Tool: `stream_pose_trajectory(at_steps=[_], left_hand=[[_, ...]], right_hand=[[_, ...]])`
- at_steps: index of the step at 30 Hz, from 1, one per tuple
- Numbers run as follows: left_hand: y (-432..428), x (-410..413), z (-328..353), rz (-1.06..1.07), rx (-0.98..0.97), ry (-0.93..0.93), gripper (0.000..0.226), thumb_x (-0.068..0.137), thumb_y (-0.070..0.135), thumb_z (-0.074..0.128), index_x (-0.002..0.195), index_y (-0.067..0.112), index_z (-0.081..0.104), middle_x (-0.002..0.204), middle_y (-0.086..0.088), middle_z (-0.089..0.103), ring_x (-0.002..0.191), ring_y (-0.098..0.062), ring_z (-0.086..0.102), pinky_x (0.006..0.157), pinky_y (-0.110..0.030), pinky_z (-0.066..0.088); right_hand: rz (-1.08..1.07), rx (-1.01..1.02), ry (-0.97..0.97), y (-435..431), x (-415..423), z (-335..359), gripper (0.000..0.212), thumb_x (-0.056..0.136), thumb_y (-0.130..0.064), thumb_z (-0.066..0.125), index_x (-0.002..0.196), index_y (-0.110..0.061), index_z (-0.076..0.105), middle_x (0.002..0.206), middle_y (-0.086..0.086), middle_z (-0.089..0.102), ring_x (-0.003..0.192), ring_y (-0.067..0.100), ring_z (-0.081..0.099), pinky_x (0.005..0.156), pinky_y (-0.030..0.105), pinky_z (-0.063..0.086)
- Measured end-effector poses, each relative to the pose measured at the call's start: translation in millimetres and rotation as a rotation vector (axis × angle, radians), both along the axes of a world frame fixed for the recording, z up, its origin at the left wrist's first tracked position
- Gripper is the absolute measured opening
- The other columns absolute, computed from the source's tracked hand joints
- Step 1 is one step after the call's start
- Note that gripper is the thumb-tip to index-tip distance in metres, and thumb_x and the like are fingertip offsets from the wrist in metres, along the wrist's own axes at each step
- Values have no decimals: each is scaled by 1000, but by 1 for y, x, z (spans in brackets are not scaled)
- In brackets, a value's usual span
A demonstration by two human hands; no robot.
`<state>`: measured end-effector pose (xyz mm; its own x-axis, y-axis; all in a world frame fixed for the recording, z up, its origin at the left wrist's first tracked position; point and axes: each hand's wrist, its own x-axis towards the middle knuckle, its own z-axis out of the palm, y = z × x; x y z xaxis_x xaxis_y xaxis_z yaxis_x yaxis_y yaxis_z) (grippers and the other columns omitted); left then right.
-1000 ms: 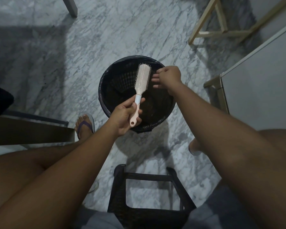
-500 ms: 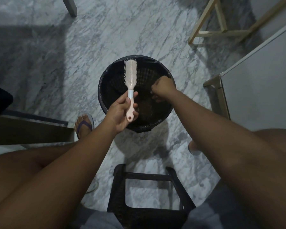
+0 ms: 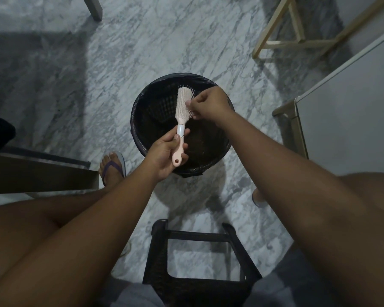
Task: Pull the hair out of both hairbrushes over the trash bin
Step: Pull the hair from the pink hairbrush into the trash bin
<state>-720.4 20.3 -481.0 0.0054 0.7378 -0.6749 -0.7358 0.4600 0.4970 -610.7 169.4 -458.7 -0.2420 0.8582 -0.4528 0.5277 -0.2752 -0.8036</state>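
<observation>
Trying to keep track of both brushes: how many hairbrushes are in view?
1. The pink hairbrush is over the trash bin, its handle gripped by the left hand, the right hand pinching at its bristles. A second brush does not show; it may be out of frame.

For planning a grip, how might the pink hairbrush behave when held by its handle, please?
The hairbrush looks like stiff, probably light plastic: the left hand holds it out by the handle alone. Its smooth handle may slip.

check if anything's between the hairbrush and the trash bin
Nothing visible does: the hairbrush, gripped by the left hand, hangs over the open mouth of the trash bin, and the right hand pinches at its bristles.
</observation>
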Motion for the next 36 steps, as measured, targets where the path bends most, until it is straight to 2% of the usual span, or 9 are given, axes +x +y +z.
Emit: stream_pose_trajectory(at_steps=[6, 10, 14, 18, 23, 28, 31, 34, 36], left_hand=[[-1, -5, -2, 22, 18, -49, 41, 104, 5, 39, 143, 11, 49, 129, -1, 63, 73, -11, 53, 52, -20, 43], [-8, -12, -9, 46, 27, -80, 42, 104, 5, 39, 144, 11, 48, 135, -2, 58, 73, -10, 54, 53, -21, 46], [-6, -12, -9, 66, 44, -101, 42, 104, 6, 38, 145, 12, 47, 135, -2, 58, 72, -10, 54, 53, -21, 45], [-2, -7, -2, 23, 53, -78, 41, 105, 8, 38, 144, 14, 49, 130, 0, 61, 72, -10, 53, 54, -20, 43], [-7, -8, -4, -61, 39, -35, 42, 104, 7, 40, 142, 20, 52, 130, 2, 63, 73, -11, 53, 55, -23, 43], [-10, -5, -8, -23, 9, -4, 42, 104, 4, 39, 142, 14, 51, 125, 1, 64, 73, -12, 52, 52, -22, 42], [-13, -3, -11, 6, -10, -18, 40, 104, 4, 39, 140, 14, 53, 131, 0, 62, 73, -12, 53, 53, -23, 42], [-15, -3, -13, 0, -6, -32, 40, 104, 4, 40, 139, 15, 54, 127, 1, 65, 73, -12, 54, 54, -23, 43], [-15, -3, -13, -12, 3, -28, 39, 103, 4, 40, 137, 16, 57, 126, 2, 66, 73, -12, 54, 54, -23, 42]], right_hand=[[-252, -48, 181, 12, 0, 6, 29, 96, -16, 64, 69, -7, 62, 67, 6, 62, 53, 10, 58, 55, 24, 59], [-352, -41, 234, 25, 8, 10, 26, 99, -13, 58, 74, -8, 63, 70, 7, 64, 56, 11, 61, 60, 27, 61], [-87, -207, 175, 4, 5, 9, 19, 102, -11, 51, 104, 4, 63, 87, 12, 68, 74, 18, 67, 62, 28, 61], [104, -192, 150, -11, 6, -2, 37, 86, -23, 77, 105, 7, 70, 101, 17, 75, 93, 23, 75, 77, 36, 63], [145, -212, 66, 0, 6, 9, 43, 74, -21, 87, 101, 9, 70, 91, 17, 76, 85, 22, 75, 76, 37, 63], [145, -125, -26, 8, 4, 21, 20, 85, -13, 77, 92, 5, 71, 70, 7, 70, 59, 13, 67, 60, 30, 63], [-65, -55, 3, 21, -1, 20, 14, 95, -11, 63, 87, -2, 70, 75, 7, 68, 57, 11, 61, 51, 26, 58], [-227, -159, 91, 26, -4, 20, 19, 101, -10, 48, 85, -9, 58, 80, 9, 64, 58, 14, 56, 48, 28, 58], [-174, -171, 84, 23, -5, 16, 18, 99, -19, 58, 87, -5, 59, 89, 15, 64, 66, 20, 64, 56, 36, 62]])
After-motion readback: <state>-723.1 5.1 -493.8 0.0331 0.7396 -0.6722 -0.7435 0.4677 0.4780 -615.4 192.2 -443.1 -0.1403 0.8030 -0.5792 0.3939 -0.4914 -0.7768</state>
